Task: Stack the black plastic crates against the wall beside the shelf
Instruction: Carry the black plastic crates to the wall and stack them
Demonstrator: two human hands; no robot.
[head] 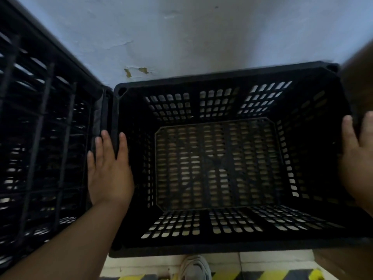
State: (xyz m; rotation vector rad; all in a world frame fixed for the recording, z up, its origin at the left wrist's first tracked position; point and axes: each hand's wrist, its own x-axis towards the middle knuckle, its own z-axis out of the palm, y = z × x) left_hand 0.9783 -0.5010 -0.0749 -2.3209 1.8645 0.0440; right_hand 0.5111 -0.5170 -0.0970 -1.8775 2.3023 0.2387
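A black perforated plastic crate (218, 246) fills the middle of the view, open side up, its far rim close to the wall (181, 37). Through its slotted bottom I can see more slotted black plastic beneath. My left hand (110, 168) lies on the crate's left rim with straight fingers, the thumb inside and the other fingers on the outer side. My right hand (357, 158) is on the right rim at the frame's edge, fingers laid over the rim; much of it is cut off.
A tall stack of black crates (40, 128) stands right against the left side. The pale wall has flaking paint. A brown object (357, 81) rises at the right. Below are light floor tiles, yellow-black hazard tape (262, 275) and my shoe (194, 266).
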